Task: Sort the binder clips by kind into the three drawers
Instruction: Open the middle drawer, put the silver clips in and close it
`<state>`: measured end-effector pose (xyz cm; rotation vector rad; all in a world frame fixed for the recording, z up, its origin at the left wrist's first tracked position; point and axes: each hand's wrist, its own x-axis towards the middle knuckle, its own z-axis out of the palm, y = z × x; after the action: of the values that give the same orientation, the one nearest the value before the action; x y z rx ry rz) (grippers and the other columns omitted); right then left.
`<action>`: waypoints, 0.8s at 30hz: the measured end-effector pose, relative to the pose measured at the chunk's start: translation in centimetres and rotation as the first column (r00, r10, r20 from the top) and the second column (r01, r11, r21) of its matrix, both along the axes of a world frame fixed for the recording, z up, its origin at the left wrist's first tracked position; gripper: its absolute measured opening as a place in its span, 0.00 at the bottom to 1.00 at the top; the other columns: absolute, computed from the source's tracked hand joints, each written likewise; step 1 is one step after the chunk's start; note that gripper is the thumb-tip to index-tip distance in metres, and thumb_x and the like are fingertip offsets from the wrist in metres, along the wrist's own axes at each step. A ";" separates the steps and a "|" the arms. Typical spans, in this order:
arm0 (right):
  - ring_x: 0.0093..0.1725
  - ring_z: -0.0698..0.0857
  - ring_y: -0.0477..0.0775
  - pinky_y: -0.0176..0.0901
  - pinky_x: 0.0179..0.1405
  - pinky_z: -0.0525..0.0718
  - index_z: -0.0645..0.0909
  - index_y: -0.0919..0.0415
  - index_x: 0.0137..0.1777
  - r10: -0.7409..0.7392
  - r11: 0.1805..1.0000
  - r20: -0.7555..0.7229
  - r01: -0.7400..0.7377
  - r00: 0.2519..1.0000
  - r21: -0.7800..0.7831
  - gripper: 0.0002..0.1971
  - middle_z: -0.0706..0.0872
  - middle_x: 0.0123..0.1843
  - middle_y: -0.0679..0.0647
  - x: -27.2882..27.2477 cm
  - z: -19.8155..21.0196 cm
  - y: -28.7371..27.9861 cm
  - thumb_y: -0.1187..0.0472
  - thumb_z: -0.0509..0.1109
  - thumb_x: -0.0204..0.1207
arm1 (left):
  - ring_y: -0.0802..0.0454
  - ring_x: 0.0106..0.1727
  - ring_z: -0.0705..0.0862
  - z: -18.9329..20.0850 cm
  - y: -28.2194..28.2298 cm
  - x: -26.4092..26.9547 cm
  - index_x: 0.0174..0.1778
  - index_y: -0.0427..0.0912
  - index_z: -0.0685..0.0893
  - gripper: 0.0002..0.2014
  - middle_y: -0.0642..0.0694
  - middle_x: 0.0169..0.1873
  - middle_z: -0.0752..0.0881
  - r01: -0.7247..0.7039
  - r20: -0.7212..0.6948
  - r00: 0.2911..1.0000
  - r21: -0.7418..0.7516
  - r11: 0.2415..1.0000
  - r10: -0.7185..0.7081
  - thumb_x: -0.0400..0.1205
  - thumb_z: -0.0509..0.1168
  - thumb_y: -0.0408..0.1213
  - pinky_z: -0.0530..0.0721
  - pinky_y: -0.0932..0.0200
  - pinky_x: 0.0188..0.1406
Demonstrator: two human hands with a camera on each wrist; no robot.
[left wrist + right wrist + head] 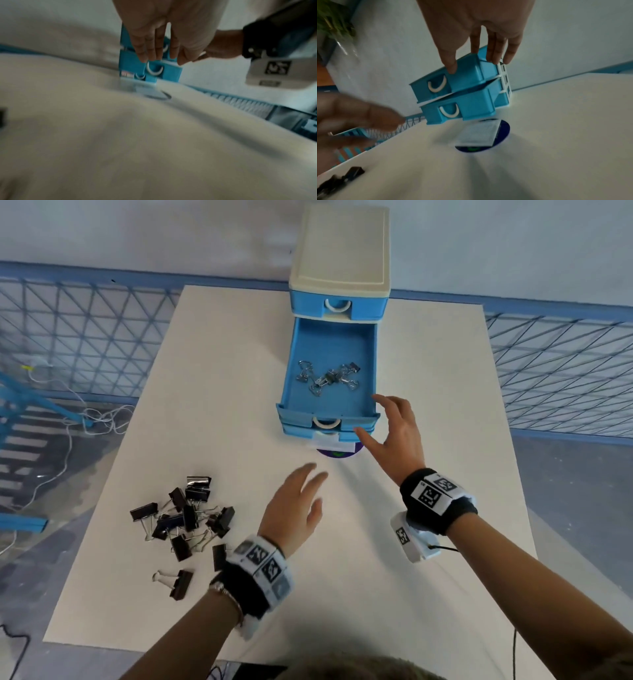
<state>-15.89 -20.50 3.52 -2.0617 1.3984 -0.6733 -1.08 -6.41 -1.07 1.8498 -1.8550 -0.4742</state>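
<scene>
While the middle drawer [330, 364] stands pulled out holding a few small clips [327, 376], the larger black clips [186, 518] lie heaped on the table [428, 405] (unsorted, seemingly most of the work); the left hand [296, 508] and right hand [394, 431] are both spread, grasping nothing.

No readable word, brand or number shows in any view; the wristbands [432, 494] carry only square black-and-white coded markers, with no letters; the white label [477, 134] on the dark blue disc [503, 129] under the drawer unit's front edge bears fine print too blurred to read; a small red-and-white sticker [126, 74] at the unit's lower front corner is likewise a smear
</scene>
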 end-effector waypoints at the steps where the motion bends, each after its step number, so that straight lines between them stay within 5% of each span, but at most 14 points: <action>1: 0.64 0.77 0.64 0.56 0.64 0.79 0.69 0.62 0.70 -0.003 1.000 0.000 0.003 1.000 0.008 0.29 0.76 0.65 0.65 -0.1 -0.4 0.1 0.59 0.74 0.70 | 0.43 0.67 0.76 -1.1 1.2 -0.1 0.66 0.44 0.71 0.23 0.34 0.67 0.79 0.023 0.047 0.999 0.054 0.998 -0.026 0.75 0.53 0.43 0.83 0.44 0.60; 8: 0.61 0.79 0.61 0.59 0.61 0.81 0.66 0.60 0.71 -0.044 0.999 0.052 0.043 0.998 0.018 0.31 0.78 0.63 0.63 0.0 -1.5 0.3 0.57 0.74 0.70 | 0.43 0.74 0.65 -5.3 6.8 -0.6 0.74 0.43 0.65 0.37 0.35 0.73 0.72 0.035 0.319 0.933 0.386 0.922 -0.168 0.69 0.52 0.56 0.79 0.40 0.62; 12: 0.60 0.80 0.59 0.60 0.60 0.81 0.67 0.60 0.70 -0.065 0.998 0.073 0.064 0.995 0.024 0.30 0.79 0.62 0.62 0.2 -1.6 0.1 0.57 0.74 0.70 | 0.44 0.76 0.57 -6.3 8.2 -0.6 0.76 0.44 0.61 0.40 0.36 0.77 0.66 0.030 0.364 0.910 0.418 0.908 -0.197 0.69 0.54 0.59 0.63 0.42 0.74; 14: 0.60 0.80 0.59 0.61 0.60 0.81 0.67 0.60 0.70 -0.082 0.996 0.083 0.080 0.993 0.028 0.30 0.79 0.62 0.62 0.4 -1.6 -0.1 0.56 0.74 0.70 | 0.43 0.77 0.57 -6.5 8.5 -0.7 0.77 0.44 0.60 0.40 0.36 0.77 0.65 0.037 0.358 0.911 0.422 0.906 -0.204 0.70 0.55 0.60 0.56 0.45 0.72; 24: 0.53 0.82 0.59 0.63 0.63 0.77 0.72 0.60 0.65 -0.105 0.994 0.134 0.107 0.985 -0.007 0.31 0.84 0.55 0.60 1.0 -1.4 -1.3 0.52 0.77 0.64 | 0.41 0.77 0.56 -7.5 8.8 -0.7 0.78 0.44 0.57 0.41 0.35 0.77 0.65 0.034 0.339 0.923 0.402 0.915 -0.184 0.71 0.55 0.61 0.55 0.44 0.71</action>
<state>-14.91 -21.84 2.17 -1.9258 1.4375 -0.8511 -1.78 2.39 -8.56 2.2270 -2.2571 -0.6027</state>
